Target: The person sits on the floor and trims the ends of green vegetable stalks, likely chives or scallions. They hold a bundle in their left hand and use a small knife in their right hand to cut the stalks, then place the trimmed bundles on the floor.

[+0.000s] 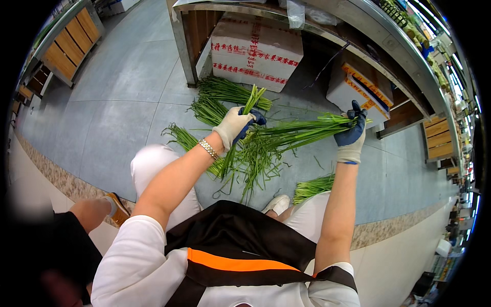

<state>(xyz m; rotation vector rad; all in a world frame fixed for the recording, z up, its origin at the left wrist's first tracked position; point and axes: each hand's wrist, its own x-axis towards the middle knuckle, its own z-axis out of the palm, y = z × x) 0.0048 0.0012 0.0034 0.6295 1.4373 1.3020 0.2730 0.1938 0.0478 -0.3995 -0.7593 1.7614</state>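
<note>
My left hand (236, 125), in a cream glove with dark blue palm and fingers, is closed round a small bunch of garlic chives (254, 97) whose pale ends point up and away. To the right, my right hand (351, 132), gloved the same way, grips one end of a longer bunch of chives (307, 130) that stretches leftward. Its forefinger is raised a little. Loose chive leaves (253, 166) hang and lie in a tangle between the hands. Further chives (225, 92) lie on the floor beyond my left hand, and another bunch (313, 188) rests by my right knee.
Under a metal-edged stand (358, 43) sit a white foam box (255, 51) with red printing and a white box with orange tape (353, 94). A wooden-sided counter (74, 43) stands far left. Another person's leg and shoe (118, 207) are close at my left.
</note>
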